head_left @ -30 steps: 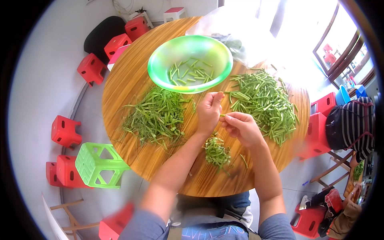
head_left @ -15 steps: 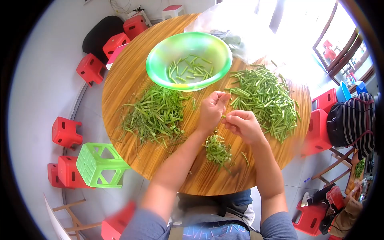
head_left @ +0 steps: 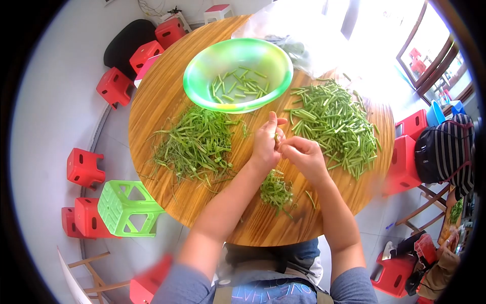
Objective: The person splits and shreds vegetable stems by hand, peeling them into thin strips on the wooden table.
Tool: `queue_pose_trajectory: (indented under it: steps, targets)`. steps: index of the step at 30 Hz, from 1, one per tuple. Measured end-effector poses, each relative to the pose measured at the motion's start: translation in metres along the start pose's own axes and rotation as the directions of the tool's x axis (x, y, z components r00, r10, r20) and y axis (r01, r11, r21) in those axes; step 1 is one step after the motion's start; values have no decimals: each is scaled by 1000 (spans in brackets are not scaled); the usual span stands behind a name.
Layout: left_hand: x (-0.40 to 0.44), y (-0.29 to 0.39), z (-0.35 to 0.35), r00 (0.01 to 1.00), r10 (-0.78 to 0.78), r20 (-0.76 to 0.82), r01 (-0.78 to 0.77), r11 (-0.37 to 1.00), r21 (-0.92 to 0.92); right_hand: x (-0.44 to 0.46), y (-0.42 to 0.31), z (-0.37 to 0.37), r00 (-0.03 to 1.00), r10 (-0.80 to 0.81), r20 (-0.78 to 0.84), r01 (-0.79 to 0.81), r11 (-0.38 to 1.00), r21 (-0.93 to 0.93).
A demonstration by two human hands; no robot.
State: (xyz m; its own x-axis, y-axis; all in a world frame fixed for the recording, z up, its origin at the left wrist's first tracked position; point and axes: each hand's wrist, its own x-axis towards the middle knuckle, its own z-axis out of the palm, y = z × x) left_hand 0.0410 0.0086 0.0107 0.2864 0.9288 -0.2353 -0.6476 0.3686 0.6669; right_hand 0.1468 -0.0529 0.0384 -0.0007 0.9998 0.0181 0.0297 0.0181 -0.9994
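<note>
From my head camera, red stools (head_left: 85, 166) stand along the pale wall (head_left: 48, 131) beside my round wooden table (head_left: 159, 96). My left hand (head_left: 266, 144) is curled, thumb raised, with a small green piece (head_left: 277, 137) showing in the curl, probably gripped to steady it. My right hand (head_left: 304, 156) meets it, fingertips pinched together; what lies between them I cannot tell. A little heap of shreds (head_left: 276, 192) lies near my wrists, likely the handiest spot. The leafy pile (head_left: 195, 144) sits left and the cut stems (head_left: 339, 126) right, apparently so they don't mix; the basin (head_left: 212, 57), with a few stems inside, stands beyond, seemingly within reach.
</note>
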Motion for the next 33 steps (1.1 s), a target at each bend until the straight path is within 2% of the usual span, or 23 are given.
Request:
queue_pose_trajectory:
  steps: [1,4,6,10,13,16,22,25,31,33]
  targets:
    - [1,-1,-1,1000,4,11,-4,1000,-25,-1,-7,-1,999,40,-19,-40,999,14]
    - [-1,2,2,999,45,-20,-43,995,85,0,-13,-4,995,100,-23,-98,991,89]
    - [0,3,2,991,130,-22,-123,970,211,0,-13,-6,990,139,-6,-136,981,141]
    - [-1,7,5,963,268,-10,-247,901,356,0,-11,-4,988,153,0,-151,977,149]
    - [1,5,1,950,311,8,-283,853,439,1,-12,-5,987,162,8,-161,975,155]
    - [1,4,3,936,352,21,-325,838,438,1,-11,-7,985,171,16,-171,966,196]
    - [-3,6,7,909,409,74,-380,745,548,2,-8,-9,981,194,13,-193,960,204]
    - [-5,5,6,924,371,95,-357,744,565,3,-5,-10,980,200,10,-197,956,217]
    - [0,-1,0,936,347,59,-333,817,470,3,-2,-8,986,158,-48,-145,967,209]
    - [0,-3,4,871,488,63,-444,723,529,4,-2,-8,984,125,-125,-94,969,228]
